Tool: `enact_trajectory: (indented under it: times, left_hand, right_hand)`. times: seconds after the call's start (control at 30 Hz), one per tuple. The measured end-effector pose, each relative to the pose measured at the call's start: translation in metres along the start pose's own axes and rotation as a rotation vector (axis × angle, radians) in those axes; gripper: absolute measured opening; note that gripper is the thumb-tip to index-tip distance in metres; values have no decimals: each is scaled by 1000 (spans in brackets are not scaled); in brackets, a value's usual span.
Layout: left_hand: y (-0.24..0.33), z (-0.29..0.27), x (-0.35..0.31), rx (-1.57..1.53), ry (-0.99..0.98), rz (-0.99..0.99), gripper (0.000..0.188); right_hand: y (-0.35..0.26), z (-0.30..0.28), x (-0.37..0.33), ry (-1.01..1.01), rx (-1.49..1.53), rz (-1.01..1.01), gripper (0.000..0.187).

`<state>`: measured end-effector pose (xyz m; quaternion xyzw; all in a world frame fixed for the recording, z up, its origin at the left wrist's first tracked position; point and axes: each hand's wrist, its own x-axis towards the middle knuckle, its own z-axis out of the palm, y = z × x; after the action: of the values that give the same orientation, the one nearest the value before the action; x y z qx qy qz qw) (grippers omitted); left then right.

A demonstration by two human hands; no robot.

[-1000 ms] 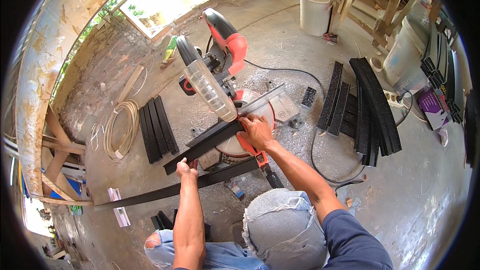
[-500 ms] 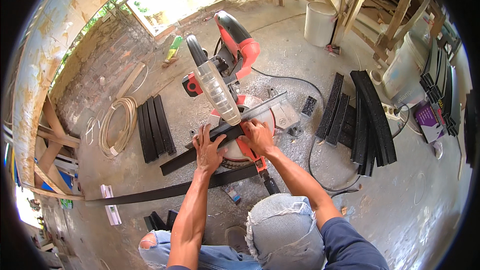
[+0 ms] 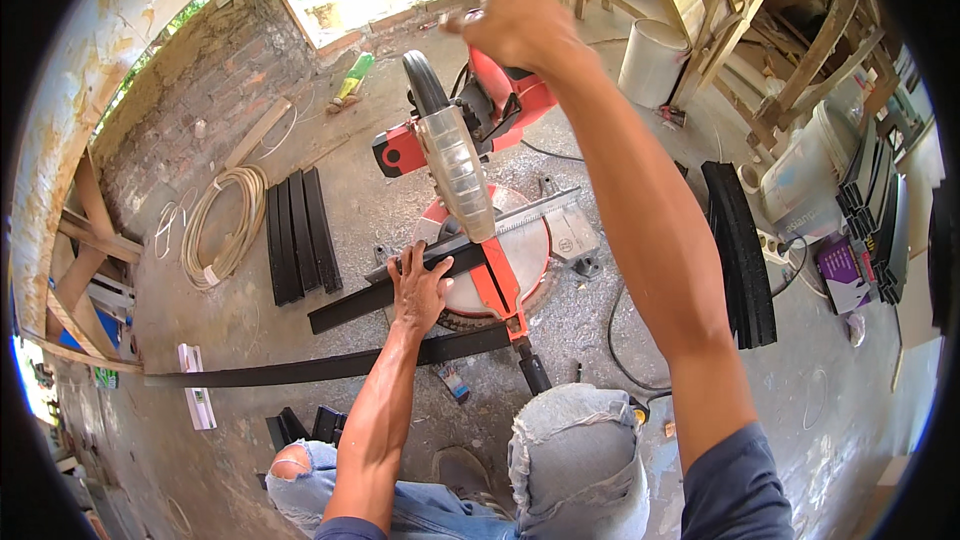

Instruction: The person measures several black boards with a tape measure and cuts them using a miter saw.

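Note:
A red and black miter saw stands on the floor before me, its head raised and a clear blade guard over the blade. Across its base, along the metal fence, lies a short black channel-shaped strip. My left hand holds this strip at the fence, fingers over the back and thumb in front. Up at the saw's handle, my right hand has its fingers stretched out and apart, slightly blurred; whether it touches the handle cannot be made out. A long black strip runs in front of the saw.
Several cut black strips lie left of the saw beside a coiled pale cable. More strips lie at right, partly behind my right arm. A green bottle, a white bucket and timber frames stand farther off.
My right hand has left the strip and the saw base and risen to the saw's handle. The left hand stays on the strip. My view has shifted slightly.

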<state>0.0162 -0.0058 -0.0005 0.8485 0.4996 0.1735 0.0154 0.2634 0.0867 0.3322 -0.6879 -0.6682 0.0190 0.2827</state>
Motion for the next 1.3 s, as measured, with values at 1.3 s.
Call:
enact_trajectory:
  times: [1.3]
  left_hand:
    - [1, 6, 4, 40, -68, -111, 31]
  right_hand:
    - [72, 91, -233, 331, 172, -74, 60]
